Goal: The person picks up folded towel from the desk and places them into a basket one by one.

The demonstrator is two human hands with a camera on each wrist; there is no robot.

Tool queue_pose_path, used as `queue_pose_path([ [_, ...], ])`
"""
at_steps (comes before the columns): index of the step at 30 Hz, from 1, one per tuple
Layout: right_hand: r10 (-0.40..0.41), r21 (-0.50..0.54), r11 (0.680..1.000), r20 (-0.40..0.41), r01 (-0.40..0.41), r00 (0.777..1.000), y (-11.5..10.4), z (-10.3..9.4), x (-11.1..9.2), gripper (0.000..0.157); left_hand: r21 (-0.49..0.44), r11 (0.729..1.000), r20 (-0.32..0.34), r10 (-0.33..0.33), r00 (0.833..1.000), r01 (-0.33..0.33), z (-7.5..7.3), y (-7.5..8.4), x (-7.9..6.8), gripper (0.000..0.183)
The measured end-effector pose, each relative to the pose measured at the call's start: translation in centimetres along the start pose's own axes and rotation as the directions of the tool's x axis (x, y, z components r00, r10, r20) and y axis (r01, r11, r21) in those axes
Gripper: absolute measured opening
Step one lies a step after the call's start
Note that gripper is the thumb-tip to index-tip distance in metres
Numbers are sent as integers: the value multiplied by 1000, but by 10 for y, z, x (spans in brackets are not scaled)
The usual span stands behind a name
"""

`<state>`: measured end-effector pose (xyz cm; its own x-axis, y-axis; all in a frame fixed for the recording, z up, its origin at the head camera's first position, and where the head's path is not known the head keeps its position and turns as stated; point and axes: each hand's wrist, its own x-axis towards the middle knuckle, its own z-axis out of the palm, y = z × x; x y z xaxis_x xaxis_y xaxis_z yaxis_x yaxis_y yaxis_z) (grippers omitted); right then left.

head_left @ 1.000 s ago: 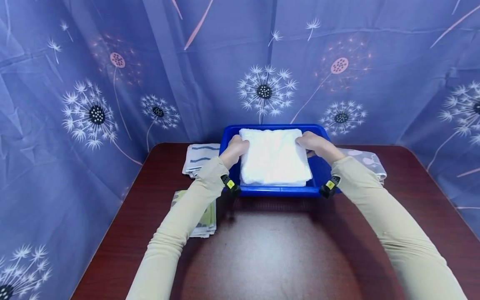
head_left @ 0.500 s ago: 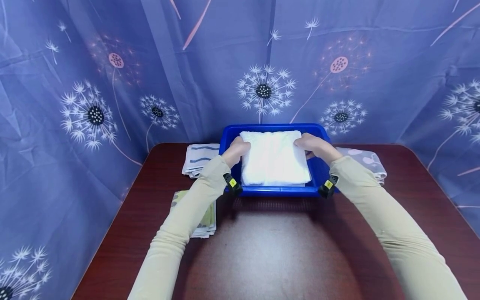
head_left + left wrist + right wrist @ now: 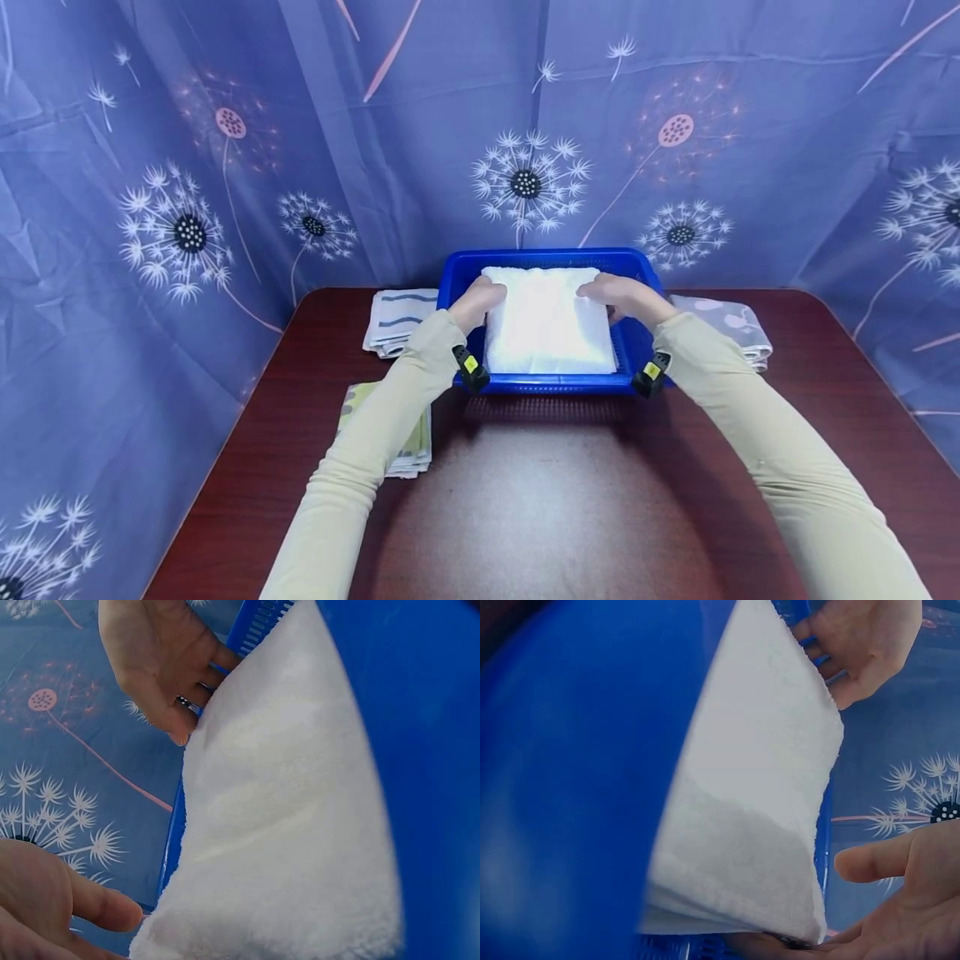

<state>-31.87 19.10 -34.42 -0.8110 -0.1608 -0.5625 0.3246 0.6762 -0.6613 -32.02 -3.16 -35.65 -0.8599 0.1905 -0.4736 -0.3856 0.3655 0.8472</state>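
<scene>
A folded white towel (image 3: 551, 325) lies inside the blue plastic basket (image 3: 558, 382), its layers visible along one edge in the right wrist view. At the towel's far left corner is my left hand (image 3: 478, 302), its straight thumb (image 3: 112, 909) by the edge in the left wrist view. My right hand (image 3: 618, 296) is at the far right corner. In the right wrist view its thumb (image 3: 870, 864) stands apart from the towel while straight fingers reach under it. The left fingertips are partly hidden by the cloth.
A white cloth with dark wavy stripes (image 3: 401, 317) lies left of the basket, and a folded green patterned cloth (image 3: 412, 446) lies nearer. To the right is a grey patterned cloth (image 3: 731, 325). A blue dandelion-print curtain (image 3: 420, 150) hangs behind the brown table (image 3: 540, 517).
The white towel has sunk lower into the basket and lies flatter. My hands have come down with it and moved slightly closer together.
</scene>
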Motion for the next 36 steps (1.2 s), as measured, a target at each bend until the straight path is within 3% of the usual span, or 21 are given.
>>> queue_pose_path([
  [13, 21, -24, 999, -4, -21, 1000, -2, 1, 1, 73, 50, 998, 16, -27, 999, 27, 0, 2, 1, 66],
  [16, 29, -24, 999, -5, -29, 1000, -1, 1, 2, 73, 77, 997, 8, -14, 1000, 13, 0, 0, 5, 67],
  [18, 30, -36, 999, -2, -30, 1000, -1, 1, 2, 73, 84, 996, 10, 7, 1000, -8, -1, -6, 18, 70],
  [23, 40, -74, 996, 14, -39, 999, -1, 1, 3, 73, 76, 997, -6, -11, 1000, 12, -4, -12, 26, 70],
  [26, 52, -76, 996, 18, -50, 998, -1, 1, 3, 72, 71, 996, -8, -47, 999, 47, -4, -6, 11, 68],
  [30, 55, -82, 995, 20, -53, 998, -1, 1, 2, 73, 60, 997, 13, -57, 998, 57, -6, -1, 1, 68],
  [36, 50, -99, 994, 15, -48, 999, 0, 1, 1, 72, 73, 996, 22, -47, 999, 45, -7, 0, 1, 68],
])
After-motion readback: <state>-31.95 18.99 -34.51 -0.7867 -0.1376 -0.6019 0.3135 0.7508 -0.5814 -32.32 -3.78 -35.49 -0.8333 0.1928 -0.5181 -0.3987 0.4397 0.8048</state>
